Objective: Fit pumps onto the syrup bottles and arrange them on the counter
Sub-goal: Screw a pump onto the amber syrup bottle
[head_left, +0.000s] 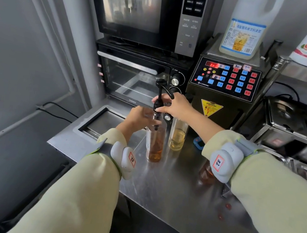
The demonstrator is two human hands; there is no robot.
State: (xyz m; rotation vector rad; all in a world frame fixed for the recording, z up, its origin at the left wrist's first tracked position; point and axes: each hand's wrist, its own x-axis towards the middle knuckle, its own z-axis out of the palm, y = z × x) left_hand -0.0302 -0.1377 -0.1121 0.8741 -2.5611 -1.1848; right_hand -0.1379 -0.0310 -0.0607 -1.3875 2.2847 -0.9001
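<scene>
A clear syrup bottle (155, 145) with amber liquid stands upright on the steel counter (169, 190). My left hand (139, 115) grips its neck. A black pump (161, 92) sits in the bottle's mouth, its tube reaching down into the liquid. My right hand (174, 105) is closed around the pump's collar at the bottle top. Just right of it stands a second bottle (177, 136) with pale yellow syrup, its top hidden behind my right hand. A third bottle (206, 172) with reddish syrup shows partly behind my right wrist.
A toaster oven (134, 76) and microwave (141, 10) stand stacked behind the bottles. A dispenser machine (226, 80) with a keypad stands to the right, a white jug (247, 25) on top. Steel containers (288, 119) fill the right side. A recessed tray (101, 122) lies left. A small blue object (198, 143) lies on the counter.
</scene>
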